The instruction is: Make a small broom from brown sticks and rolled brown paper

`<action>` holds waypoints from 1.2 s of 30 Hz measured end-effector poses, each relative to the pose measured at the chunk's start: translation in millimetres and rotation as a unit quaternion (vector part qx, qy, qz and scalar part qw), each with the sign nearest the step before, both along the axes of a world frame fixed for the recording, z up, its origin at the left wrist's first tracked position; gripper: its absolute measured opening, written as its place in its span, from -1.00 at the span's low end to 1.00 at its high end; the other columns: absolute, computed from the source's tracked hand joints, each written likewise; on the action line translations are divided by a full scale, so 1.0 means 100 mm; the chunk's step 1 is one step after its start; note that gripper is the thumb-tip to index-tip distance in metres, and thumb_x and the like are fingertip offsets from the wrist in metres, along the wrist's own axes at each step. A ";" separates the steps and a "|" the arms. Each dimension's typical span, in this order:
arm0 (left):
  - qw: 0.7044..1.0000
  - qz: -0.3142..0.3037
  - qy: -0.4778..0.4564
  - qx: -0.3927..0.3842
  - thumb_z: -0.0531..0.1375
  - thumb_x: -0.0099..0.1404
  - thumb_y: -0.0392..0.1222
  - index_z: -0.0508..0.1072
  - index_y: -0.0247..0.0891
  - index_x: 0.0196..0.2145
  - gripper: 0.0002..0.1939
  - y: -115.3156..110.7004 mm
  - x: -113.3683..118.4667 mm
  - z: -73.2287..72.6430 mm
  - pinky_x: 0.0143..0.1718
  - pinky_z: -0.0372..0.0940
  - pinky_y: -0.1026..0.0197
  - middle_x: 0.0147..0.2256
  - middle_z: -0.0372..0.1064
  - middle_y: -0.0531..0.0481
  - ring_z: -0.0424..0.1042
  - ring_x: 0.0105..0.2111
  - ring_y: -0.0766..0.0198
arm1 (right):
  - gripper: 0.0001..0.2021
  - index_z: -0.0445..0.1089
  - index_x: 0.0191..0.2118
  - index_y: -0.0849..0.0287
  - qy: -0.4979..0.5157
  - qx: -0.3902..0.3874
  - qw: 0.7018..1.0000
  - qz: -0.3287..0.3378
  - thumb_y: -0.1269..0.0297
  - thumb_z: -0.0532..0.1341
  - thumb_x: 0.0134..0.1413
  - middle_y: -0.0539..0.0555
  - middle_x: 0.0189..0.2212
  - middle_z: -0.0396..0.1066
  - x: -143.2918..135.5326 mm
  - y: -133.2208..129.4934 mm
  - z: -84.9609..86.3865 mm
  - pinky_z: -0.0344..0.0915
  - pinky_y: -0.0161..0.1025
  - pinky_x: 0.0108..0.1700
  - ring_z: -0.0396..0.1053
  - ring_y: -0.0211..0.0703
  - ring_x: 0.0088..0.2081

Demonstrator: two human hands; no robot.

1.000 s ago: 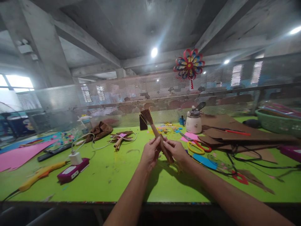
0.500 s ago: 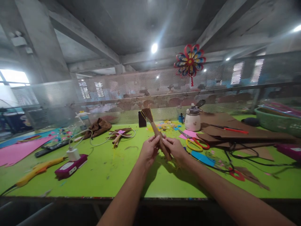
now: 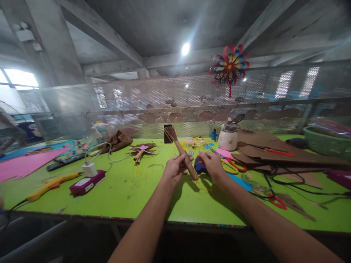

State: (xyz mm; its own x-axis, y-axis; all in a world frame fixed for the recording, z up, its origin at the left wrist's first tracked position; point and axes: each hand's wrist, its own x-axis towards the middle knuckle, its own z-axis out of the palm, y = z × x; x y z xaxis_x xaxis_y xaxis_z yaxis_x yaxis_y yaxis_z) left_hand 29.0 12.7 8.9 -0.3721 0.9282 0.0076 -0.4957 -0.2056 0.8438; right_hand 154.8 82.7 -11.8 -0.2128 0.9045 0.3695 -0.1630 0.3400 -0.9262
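Observation:
My left hand (image 3: 174, 168) is closed around a brown paper roll (image 3: 183, 153), tilted, with a fringed, broom-like top leaning up and to the left. Its plain lower end points down toward the table. A little to the right, my right hand (image 3: 212, 166) is off the roll, its fingers bent together as in a pinch. Whatever may be between those fingertips is too small to make out. Just beside them lies a dark blue object (image 3: 200, 167), partly hidden by the right hand. Thin yellow strands (image 3: 204, 185) show below the roll.
On the green table (image 3: 109, 197) lie a yellow glue gun (image 3: 52, 185), a purple power strip (image 3: 87, 182) and a second fringed paper piece (image 3: 142, 150). Scissors (image 3: 229, 166), a white bottle (image 3: 228, 137), brown paper sheets (image 3: 263, 146) and black cables (image 3: 287, 179) are at the right.
My right hand has let go of the paper roll and moved slightly right, uncovering the dark blue object. My left hand still holds the roll. The view has shifted slightly.

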 end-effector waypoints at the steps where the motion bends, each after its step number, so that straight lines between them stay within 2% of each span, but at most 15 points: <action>1: 1.000 0.001 -0.001 -0.002 0.19 0.16 -0.40 0.47 -0.39 -0.41 -0.94 0.01 -0.01 -0.01 -0.29 0.35 0.16 -0.36 0.51 -0.20 0.50 -0.37 0.17 | -0.59 0.42 -0.51 0.26 -0.001 0.007 1.000 -0.015 -0.07 0.22 -0.12 0.05 -0.58 0.36 0.02 0.05 -0.01 0.26 -0.23 -0.39 0.29 -0.21 -0.50; 5: 1.000 0.003 -0.007 -0.003 0.16 0.19 -0.39 0.47 -0.38 -0.41 -0.91 0.05 -0.04 -0.04 -0.29 0.35 0.18 -0.36 0.51 -0.21 0.49 -0.35 0.18 | -0.65 0.40 -0.49 0.26 -0.007 0.023 0.997 -0.069 -0.01 0.22 -0.16 0.06 -0.57 0.37 0.12 0.23 0.00 0.25 -0.23 -0.40 0.28 -0.20 -0.49; 9: 1.000 -0.012 -0.014 -0.008 0.11 0.22 -0.41 0.46 -0.39 -0.41 -0.87 0.06 -0.07 -0.03 -0.30 0.36 0.20 -0.36 0.51 -0.23 0.49 -0.35 0.18 | -0.64 0.35 -0.53 0.23 -0.021 0.028 0.995 -0.089 -0.04 0.21 -0.21 0.05 -0.61 0.34 0.25 0.31 0.20 0.23 -0.26 -0.47 0.27 -0.22 -0.55; 13: 0.999 -0.044 -0.022 -0.002 0.06 0.25 -0.43 0.46 -0.44 -0.38 -0.82 0.06 -0.08 0.00 -0.26 0.37 0.23 -0.35 0.51 -0.25 0.50 -0.34 0.21 | -0.69 0.37 -0.51 0.23 -0.069 0.065 0.994 -0.054 0.03 0.18 -0.14 0.03 -0.61 0.35 0.37 0.14 0.46 0.23 -0.28 -0.45 0.28 -0.24 -0.54; 15: 0.998 -0.055 -0.025 0.006 0.05 0.26 -0.43 0.46 -0.45 -0.37 -0.82 0.05 -0.09 0.01 -0.24 0.36 0.24 -0.35 0.51 -0.25 0.50 -0.32 0.22 | -0.77 0.40 -0.50 0.22 -0.113 0.091 0.989 -0.022 0.13 0.21 -0.13 0.02 -0.59 0.38 0.37 -0.04 0.50 0.23 -0.28 -0.40 0.29 -0.23 -0.51; 18: 0.997 -0.065 -0.028 0.016 0.06 0.26 -0.41 0.47 -0.44 -0.35 -0.82 0.05 -0.11 0.01 -0.21 0.36 0.25 -0.34 0.51 -0.24 0.51 -0.30 0.22 | -0.91 0.44 -0.46 0.20 -0.180 0.101 0.978 0.020 0.32 0.27 -0.20 -0.01 -0.60 0.38 0.26 -0.29 0.43 0.20 -0.29 -0.38 0.29 -0.23 -0.50; 21: 0.997 -0.076 -0.026 0.018 0.09 0.25 -0.41 0.47 -0.44 -0.34 -0.85 0.05 -0.13 0.01 -0.20 0.37 0.21 -0.33 0.52 -0.23 0.51 -0.28 0.19 | -0.80 0.44 -0.39 0.21 -0.222 0.071 0.971 0.053 0.48 0.25 -0.29 -0.08 -0.68 0.31 0.14 -0.40 0.27 0.16 -0.31 -0.44 0.25 -0.26 -0.56; 24: 0.996 -0.087 -0.025 0.020 0.09 0.24 -0.41 0.47 -0.46 -0.32 -0.85 0.04 -0.14 0.02 -0.20 0.38 0.19 -0.32 0.52 -0.25 0.51 -0.27 0.16 | -0.74 0.42 -0.35 0.23 -0.238 0.025 0.967 0.091 0.53 0.22 -0.31 -0.11 -0.71 0.28 0.08 -0.41 0.13 0.16 -0.33 -0.48 0.23 -0.29 -0.60; 28: 0.994 -0.096 -0.037 0.030 0.09 0.24 -0.43 0.47 -0.49 -0.30 -0.84 0.03 -0.13 0.05 -0.22 0.38 0.21 -0.34 0.51 -0.25 0.52 -0.30 0.18 | -0.80 0.40 -0.36 0.25 -0.231 -0.037 0.961 0.148 0.45 0.17 -0.25 -0.05 -0.64 0.35 0.14 -0.48 0.08 0.22 -0.32 -0.49 0.30 -0.27 -0.57; 32: 0.993 -0.097 -0.057 0.045 0.08 0.25 -0.43 0.47 -0.47 -0.31 -0.84 0.01 -0.14 0.08 -0.23 0.40 0.21 -0.36 0.52 -0.21 0.51 -0.32 0.20 | -0.69 0.36 -0.19 0.22 -0.132 -0.089 0.962 0.221 0.35 0.14 -0.16 0.07 -0.36 0.47 0.24 -0.61 0.16 0.29 -0.29 -0.31 0.42 -0.20 -0.32; 34: 0.992 -0.089 -0.068 0.052 0.07 0.26 -0.43 0.48 -0.45 -0.32 -0.83 0.00 -0.17 0.10 -0.22 0.40 0.22 -0.36 0.52 -0.20 0.51 -0.32 0.22 | -0.64 0.32 -0.11 0.23 -0.077 -0.127 0.947 0.284 0.32 0.16 -0.13 0.07 -0.42 0.48 0.28 -0.67 0.19 0.29 -0.26 -0.31 0.42 -0.20 -0.39; 36: 0.992 -0.076 -0.079 0.060 0.07 0.26 -0.43 0.48 -0.44 -0.33 -0.82 -0.01 -0.20 0.12 -0.22 0.40 0.25 -0.37 0.52 -0.19 0.51 -0.33 0.24 | -0.66 0.32 -0.11 0.25 -0.078 -0.144 0.935 0.315 0.23 0.16 -0.05 0.03 -0.56 0.44 0.32 -0.73 0.20 0.24 -0.29 -0.43 0.34 -0.26 -0.55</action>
